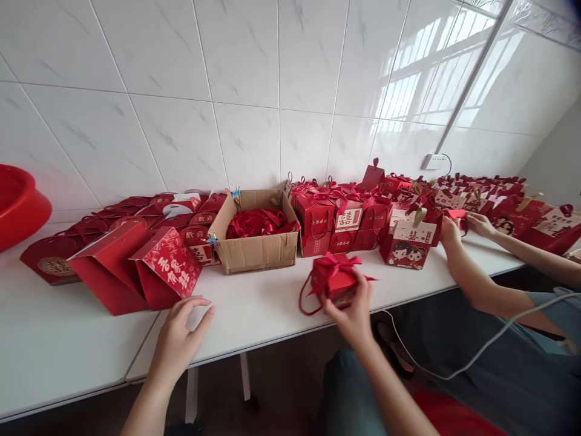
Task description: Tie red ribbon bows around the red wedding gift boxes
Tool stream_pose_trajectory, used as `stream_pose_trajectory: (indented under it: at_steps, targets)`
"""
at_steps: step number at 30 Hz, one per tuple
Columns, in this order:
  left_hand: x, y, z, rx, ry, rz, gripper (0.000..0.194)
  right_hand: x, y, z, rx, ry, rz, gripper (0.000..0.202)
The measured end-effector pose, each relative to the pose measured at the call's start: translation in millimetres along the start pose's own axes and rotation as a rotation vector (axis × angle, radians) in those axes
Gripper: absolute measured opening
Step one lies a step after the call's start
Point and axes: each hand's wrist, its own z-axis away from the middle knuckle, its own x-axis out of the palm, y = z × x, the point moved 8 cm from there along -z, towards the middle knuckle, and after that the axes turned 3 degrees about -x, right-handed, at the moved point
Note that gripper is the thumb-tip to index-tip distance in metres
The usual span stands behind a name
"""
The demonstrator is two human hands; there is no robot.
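My right hand (353,306) grips a small red gift box (334,280) by its sides, near the table's front edge. A red ribbon bow tops this box, and a cord handle loops out at its left. My left hand (184,330) has its fingers apart and holds nothing; it is just in front of a red box with white lettering (171,266). Between and behind the hands stands an open cardboard box (254,253) with red ribbon bows (258,223) inside.
Stacked red boxes (345,219) stand right of the cardboard box, with many more farther right. Other red boxes fill the left side, near a red basin (20,206). At the right, another person's hands (454,233) hold a red item. A white cable (494,339) hangs there.
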Motion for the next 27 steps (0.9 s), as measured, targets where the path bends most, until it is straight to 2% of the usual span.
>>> stream_pose_trajectory:
  at_steps: [2, 5, 8, 12, 16, 19, 21, 23, 27]
  targets:
    - [1.1, -1, -1, -0.002, -0.003, 0.001, 0.03, -23, 43, -28, 0.051, 0.012, 0.173, 0.094]
    - [1.5, -2, -1, -0.003, -0.001, 0.001, 0.029, -53, 102, -62, 0.269, 0.039, 0.51, 0.098]
    - [1.2, -3, -1, -0.013, 0.004, 0.004, 0.029, -61, 135, -76, 0.411, -0.016, 0.628, 0.092]
    - [1.7, -4, -1, -0.018, 0.0, 0.006, 0.03, -56, 145, -77, 0.393, -0.076, 0.6, 0.088]
    - [2.4, -4, -1, -0.034, -0.01, 0.008, 0.03, -68, 146, -73, 0.407, 0.057, 0.421, 0.099]
    - [2.6, -3, -1, -0.037, -0.011, 0.007, 0.03, -76, 148, -70, 0.414, 0.13, 0.286, 0.085]
    - [2.6, -4, -2, -0.036, -0.01, 0.007, 0.03, -77, 147, -69, 0.403, 0.134, 0.26, 0.073]
    - [2.9, -4, -2, -0.036, -0.01, 0.005, 0.03, -76, 145, -69, 0.372, 0.136, 0.25, 0.07]
    - [2.2, -6, -1, -0.027, 0.001, -0.002, 0.029, -74, 143, -75, 0.305, 0.156, 0.29, 0.097]
